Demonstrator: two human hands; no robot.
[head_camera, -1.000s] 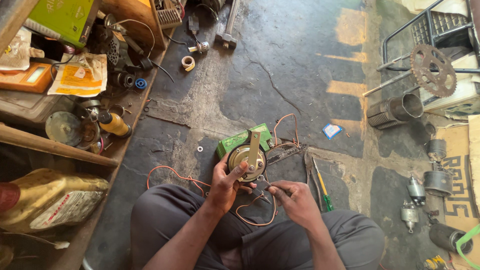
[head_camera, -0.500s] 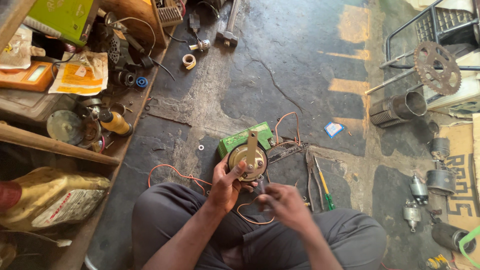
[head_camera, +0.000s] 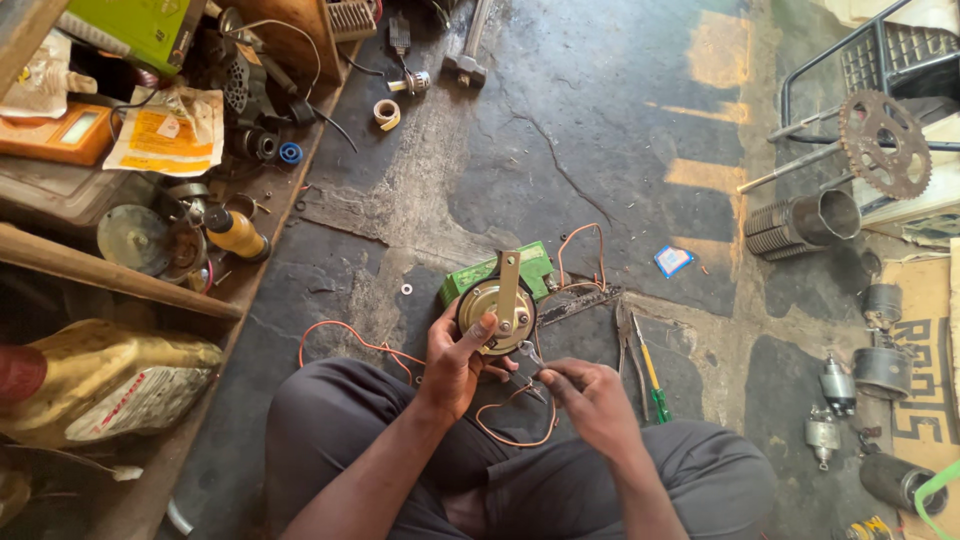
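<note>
My left hand (head_camera: 455, 357) grips a round metal horn (head_camera: 497, 307) with a flat mounting bracket (head_camera: 509, 285) sticking up from it, thumb pressed on its face. My right hand (head_camera: 592, 397) holds a small metal tool (head_camera: 531, 358) whose tip touches the lower edge of the horn. Thin orange wires (head_camera: 350, 342) run from the horn over my lap and the floor. A green box (head_camera: 530, 265) lies on the floor just behind the horn. I sit cross-legged in grey trousers (head_camera: 320, 410).
A green-handled screwdriver (head_camera: 652, 382) and pliers (head_camera: 625, 335) lie right of my hands. Small motors (head_camera: 880, 365), a finned cylinder (head_camera: 805, 222) and a sprocket (head_camera: 884, 143) sit at right. A cluttered wooden shelf (head_camera: 240, 290) with a yellow jug (head_camera: 110, 380) stands at left.
My right hand has drawn in toward the horn and now puts the tool against its lower edge. My left hand keeps the horn in the same place.
</note>
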